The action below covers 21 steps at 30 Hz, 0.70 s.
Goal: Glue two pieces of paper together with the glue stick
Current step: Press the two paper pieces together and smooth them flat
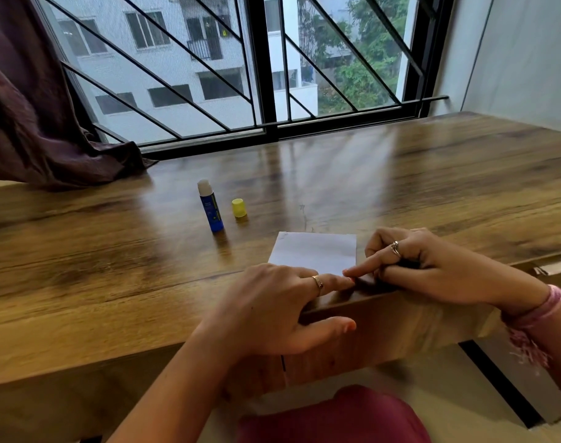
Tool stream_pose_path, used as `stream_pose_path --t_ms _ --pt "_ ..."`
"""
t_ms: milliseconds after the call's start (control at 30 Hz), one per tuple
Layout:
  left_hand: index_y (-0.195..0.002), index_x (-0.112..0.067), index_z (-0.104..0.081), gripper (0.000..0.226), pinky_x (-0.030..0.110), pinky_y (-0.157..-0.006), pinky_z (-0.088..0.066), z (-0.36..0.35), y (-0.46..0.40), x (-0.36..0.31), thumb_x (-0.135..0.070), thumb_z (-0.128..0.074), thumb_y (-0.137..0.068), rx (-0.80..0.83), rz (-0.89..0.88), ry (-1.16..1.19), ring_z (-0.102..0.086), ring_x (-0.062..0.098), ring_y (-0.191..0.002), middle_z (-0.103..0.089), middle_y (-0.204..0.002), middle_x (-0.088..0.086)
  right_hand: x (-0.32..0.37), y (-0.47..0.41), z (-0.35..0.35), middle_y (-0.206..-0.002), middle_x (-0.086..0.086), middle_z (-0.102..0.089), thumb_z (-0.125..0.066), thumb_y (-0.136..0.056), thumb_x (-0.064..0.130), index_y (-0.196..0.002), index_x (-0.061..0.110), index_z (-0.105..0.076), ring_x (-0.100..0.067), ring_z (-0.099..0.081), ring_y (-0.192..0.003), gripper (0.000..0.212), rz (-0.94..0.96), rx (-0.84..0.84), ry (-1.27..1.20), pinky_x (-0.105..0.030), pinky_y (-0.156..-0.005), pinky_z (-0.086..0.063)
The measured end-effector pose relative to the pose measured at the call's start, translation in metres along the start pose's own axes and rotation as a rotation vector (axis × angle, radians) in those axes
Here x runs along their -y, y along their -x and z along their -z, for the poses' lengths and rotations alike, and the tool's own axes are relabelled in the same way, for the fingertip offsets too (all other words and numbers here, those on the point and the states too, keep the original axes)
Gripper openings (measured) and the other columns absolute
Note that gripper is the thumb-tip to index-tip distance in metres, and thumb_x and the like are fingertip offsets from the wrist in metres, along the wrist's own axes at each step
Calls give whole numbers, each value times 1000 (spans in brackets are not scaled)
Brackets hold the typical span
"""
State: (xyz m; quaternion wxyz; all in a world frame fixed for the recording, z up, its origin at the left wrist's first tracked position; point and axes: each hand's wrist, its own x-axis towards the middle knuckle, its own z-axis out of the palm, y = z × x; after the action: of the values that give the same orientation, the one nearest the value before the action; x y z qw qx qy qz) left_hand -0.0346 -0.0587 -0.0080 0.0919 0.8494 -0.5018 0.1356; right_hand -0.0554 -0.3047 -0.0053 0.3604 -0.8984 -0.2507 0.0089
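So over at 10 o'clock a dark purple curtain (49, 123) slumps onto the wooden table (113, 257), right under the barred window (240, 75). Moving right, the glue stick (210, 206) stands upright around 11 o'clock from the hands, blue body, white glue showing on top since it's uncapped. Its yellow cap (239, 208) sits just beside it at its 3 o'clock, not touching.

Then the white paper (314, 252) lies flat near the table's front edge, at roughly 5 o'clock from the glue stick (looks like one sheet from here, I can't tell if a second piece is stacked under it).

The left hand (272, 311) lies flat with its fingers stretched out, ring finger with a gold band reaching the paper's near edge, thumb hanging off the table front; it grips nothing. The right hand (432, 270), at 3 o'clock from the paper, has its index finger straight and pressing the paper's near right corner, other fingers curled in. Both fingertips just about meet there.
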Motion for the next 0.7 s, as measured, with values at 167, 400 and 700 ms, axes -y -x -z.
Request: stream_pose_path --t_ms 167,400,700 --pt "-130 -36 -51 57 22 -44 -40 -2 2 -10 -70 -33 -87 -44 55 -49 -44 5 -45 -22 -47 -14 2 -2 1 -93 19 -52 -51 -83 39 -103 52 -67 -18 -57 -88 29 -40 -8 16 -45 -79 -51" --pt "-126 -38 -53 49 17 -43 -28 -1 2 -11 -65 -37 -88 -71 50 -56 -50 6 -46 -31 -45 -10 -5 -13 11 -90 21 -51 -48 -84 38 -100 64 -60 -1 -55 -84 33 -140 -114 220 -45 -97 -35" --pt "-125 -39 -53 50 12 -44 -22 -2 2 -11 -67 -35 -88 -75 71 -53 -32 3 -44 -17 -45 -16 -11 -21 13 -90 16 -51 -52 -89 25 -102 55 -63 4 -53 -78 35 -186 -189 259 -39 -88 -32"
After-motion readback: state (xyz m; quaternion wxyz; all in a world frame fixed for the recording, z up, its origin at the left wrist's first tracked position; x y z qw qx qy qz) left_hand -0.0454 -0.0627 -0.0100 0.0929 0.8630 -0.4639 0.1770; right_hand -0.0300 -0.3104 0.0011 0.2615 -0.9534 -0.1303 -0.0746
